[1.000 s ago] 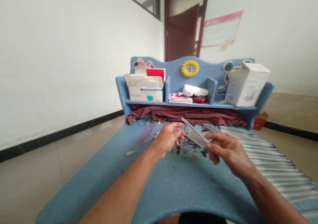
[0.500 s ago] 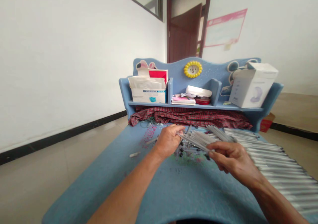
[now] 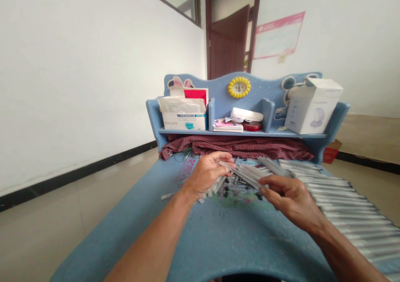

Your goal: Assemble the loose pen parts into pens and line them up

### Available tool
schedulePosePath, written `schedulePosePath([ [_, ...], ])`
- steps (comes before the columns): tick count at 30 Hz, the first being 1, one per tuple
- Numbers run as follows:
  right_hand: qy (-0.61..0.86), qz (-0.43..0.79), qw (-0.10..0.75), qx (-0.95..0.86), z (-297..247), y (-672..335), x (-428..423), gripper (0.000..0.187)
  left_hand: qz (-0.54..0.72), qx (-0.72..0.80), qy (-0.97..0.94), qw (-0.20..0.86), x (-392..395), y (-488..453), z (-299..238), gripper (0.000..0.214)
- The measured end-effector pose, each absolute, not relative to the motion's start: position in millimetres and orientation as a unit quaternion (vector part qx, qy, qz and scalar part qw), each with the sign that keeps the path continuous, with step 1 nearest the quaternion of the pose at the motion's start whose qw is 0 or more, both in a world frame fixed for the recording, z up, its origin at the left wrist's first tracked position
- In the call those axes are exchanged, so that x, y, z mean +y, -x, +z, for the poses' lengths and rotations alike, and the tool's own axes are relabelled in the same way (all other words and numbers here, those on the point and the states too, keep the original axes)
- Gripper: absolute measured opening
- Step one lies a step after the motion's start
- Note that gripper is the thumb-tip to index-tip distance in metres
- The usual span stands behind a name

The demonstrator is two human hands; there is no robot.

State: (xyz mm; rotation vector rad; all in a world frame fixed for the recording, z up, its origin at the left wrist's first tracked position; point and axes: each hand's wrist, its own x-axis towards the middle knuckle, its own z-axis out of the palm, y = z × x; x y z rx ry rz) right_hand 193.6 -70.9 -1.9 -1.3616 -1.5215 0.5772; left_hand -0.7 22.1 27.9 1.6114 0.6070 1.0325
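Note:
My right hand (image 3: 286,198) is closed on a bundle of thin grey tubes (image 3: 246,174) that fan out to the left above the blue desk (image 3: 218,236). My left hand (image 3: 208,174) pinches the far end of one tube from that bundle, and a few more tubes stick out under its palm. Small dark pieces (image 3: 229,190) lie on the desk just below both hands. A long row of the same grey tubes (image 3: 340,211) is laid side by side along the right part of the desk.
A blue shelf (image 3: 237,132) at the back carries a mask box (image 3: 184,117), papers, a red tin and a white carton (image 3: 312,107). Red checked cloth (image 3: 237,146) lies under it. One loose tube (image 3: 167,196) lies left of my hands. A brown door stands open behind.
The bundle in my right hand has tipped down from a raised slant to nearly flat. My left hand has moved a little lower and now pinches a tube's end.

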Motion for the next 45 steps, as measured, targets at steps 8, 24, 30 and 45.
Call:
schedulePosePath([
  [8,0.541,0.221,0.496,-0.642,-8.0,-191.2,-72.2,0.018,0.482,0.192,-0.499,0.694,21.5,-2.4,32.4,0.018],
  [24,0.506,-0.179,0.383,-0.752,-23.9,-175.6,-68.8,0.019,0.497,0.263,-0.366,0.741,14.7,-22.8,12.8,0.009],
  [30,0.519,-0.203,0.362,-0.747,-23.2,-171.8,-68.4,0.021,0.498,0.294,-0.379,0.723,8.8,-28.3,11.1,0.009],
  [45,0.473,-0.232,0.339,-0.779,-43.5,-173.6,-62.3,0.023,0.517,0.295,-0.359,0.719,0.4,-36.1,11.0,0.011],
])
